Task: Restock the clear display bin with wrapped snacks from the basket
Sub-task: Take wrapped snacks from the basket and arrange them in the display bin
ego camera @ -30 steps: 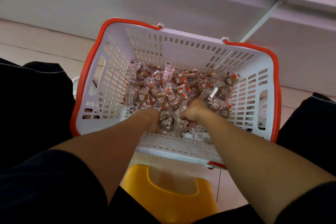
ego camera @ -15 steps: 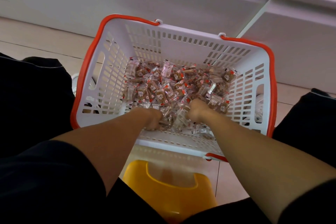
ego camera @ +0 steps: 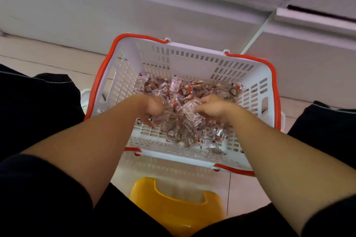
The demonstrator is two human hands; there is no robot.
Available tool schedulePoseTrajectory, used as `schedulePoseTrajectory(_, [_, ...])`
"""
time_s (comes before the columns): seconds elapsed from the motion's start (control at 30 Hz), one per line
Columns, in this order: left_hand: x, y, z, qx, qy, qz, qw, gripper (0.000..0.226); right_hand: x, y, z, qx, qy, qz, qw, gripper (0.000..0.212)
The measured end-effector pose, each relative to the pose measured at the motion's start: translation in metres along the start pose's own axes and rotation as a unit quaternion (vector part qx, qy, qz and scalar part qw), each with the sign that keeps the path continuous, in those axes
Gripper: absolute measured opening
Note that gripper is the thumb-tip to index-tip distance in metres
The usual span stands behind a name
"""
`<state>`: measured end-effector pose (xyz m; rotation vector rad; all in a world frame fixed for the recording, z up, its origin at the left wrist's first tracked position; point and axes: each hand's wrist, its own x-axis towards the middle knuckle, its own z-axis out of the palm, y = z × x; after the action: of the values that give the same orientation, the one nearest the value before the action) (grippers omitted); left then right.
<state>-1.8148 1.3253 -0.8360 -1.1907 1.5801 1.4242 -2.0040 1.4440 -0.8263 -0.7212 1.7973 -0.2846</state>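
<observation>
Over the basket [ego camera: 123,75]: both hands' fingers curl around one shared heap of wrapped snacks [ego camera: 183,109].
Risk: left hand [ego camera: 154,109] and right hand [ego camera: 212,107] hold loosely; slippery wrappers may spill while lifting.

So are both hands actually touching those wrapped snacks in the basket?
Touching. The head view shows the left hand and right hand both gripping a bunch of wrapped snacks, wrappers bulging between the fingers, above the basket.

Pale tiled floor [ego camera: 44,57] running along the base of a white shelving unit [ego camera: 96,9] at the far side. Yellow plastic stool [ego camera: 173,208] at the near edge, between dark trouser legs [ego camera: 32,106]. White shoe [ego camera: 84,98] partly visible at left.
</observation>
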Motion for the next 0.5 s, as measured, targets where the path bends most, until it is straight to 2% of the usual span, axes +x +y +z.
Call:
schedulePoseTrajectory(0.07, [-0.013,0.001,-0.004,-0.143,-0.023,0.033,0.989,0.016,-0.017,-0.015,-0.01,0.101,-0.026,-0.017,0.994,0.017])
schedulePoseTrajectory(0.1, [-0.02,0.005,-0.006,-0.234,-0.046,0.056,0.97,0.015,-0.027,-0.023,-0.014,0.153,-0.044,-0.029,0.987,0.018])
schedulePoseTrajectory(0.17, [-0.032,0.015,-0.009,-0.393,-0.086,0.113,0.908,0.022,-0.044,-0.04,-0.022,0.262,-0.068,-0.074,0.96,0.022])
schedulePoseTrajectory(0.23, [-0.046,0.032,-0.012,-0.473,-0.097,0.175,0.858,0.028,-0.061,-0.059,-0.031,0.337,-0.052,-0.122,0.932,0.025])
schedulePoseTrajectory(0.33, [-0.081,0.066,-0.02,-0.495,-0.124,0.241,0.826,0.033,-0.088,-0.085,-0.05,0.35,-0.019,-0.179,0.919,0.022])
schedulePoseTrajectory(0.4, [-0.111,0.085,-0.03,-0.471,-0.134,0.266,0.83,0.037,-0.11,-0.098,-0.065,0.347,-0.019,-0.204,0.915,0.021])
schedulePoseTrajectory(0.5, [-0.16,0.105,-0.047,-0.396,-0.172,0.28,0.858,0.049,-0.144,-0.113,-0.084,0.275,-0.015,-0.248,0.929,0.02])
